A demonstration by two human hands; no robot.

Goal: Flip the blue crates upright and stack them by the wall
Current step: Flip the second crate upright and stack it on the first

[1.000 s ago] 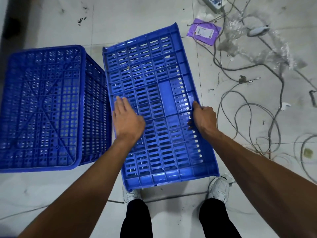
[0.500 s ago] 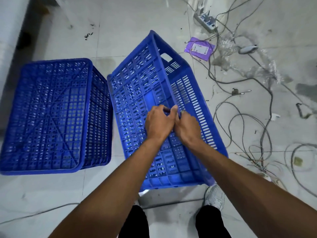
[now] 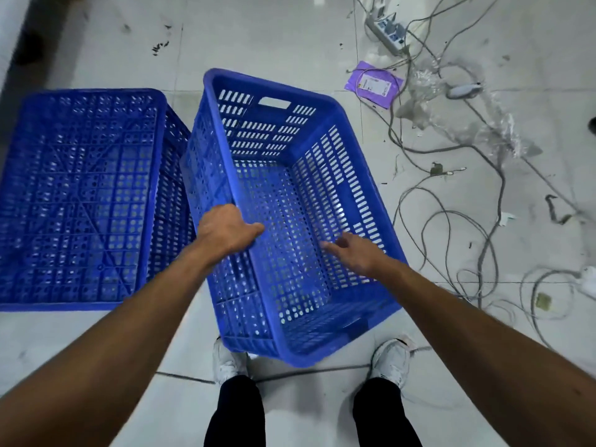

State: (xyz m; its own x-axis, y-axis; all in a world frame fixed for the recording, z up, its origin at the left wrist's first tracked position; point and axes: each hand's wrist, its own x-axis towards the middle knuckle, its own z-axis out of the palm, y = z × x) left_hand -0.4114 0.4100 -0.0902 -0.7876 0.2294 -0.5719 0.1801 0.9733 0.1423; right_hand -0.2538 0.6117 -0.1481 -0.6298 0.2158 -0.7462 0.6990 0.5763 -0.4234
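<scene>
Left hand (image 3: 227,229) clamped on upright crate's (image 3: 364,201) left rim, right hand (image 3: 353,254) spread loose above its inside.

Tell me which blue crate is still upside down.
The left crate: its ribbed underside faces up. The right crate, gripped on its rim by the left hand, shows its open inside.

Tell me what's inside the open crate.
The open crate shows only its own perforated floor and walls, nothing loose. The right hand hangs over it, covering a small patch of floor.
</scene>
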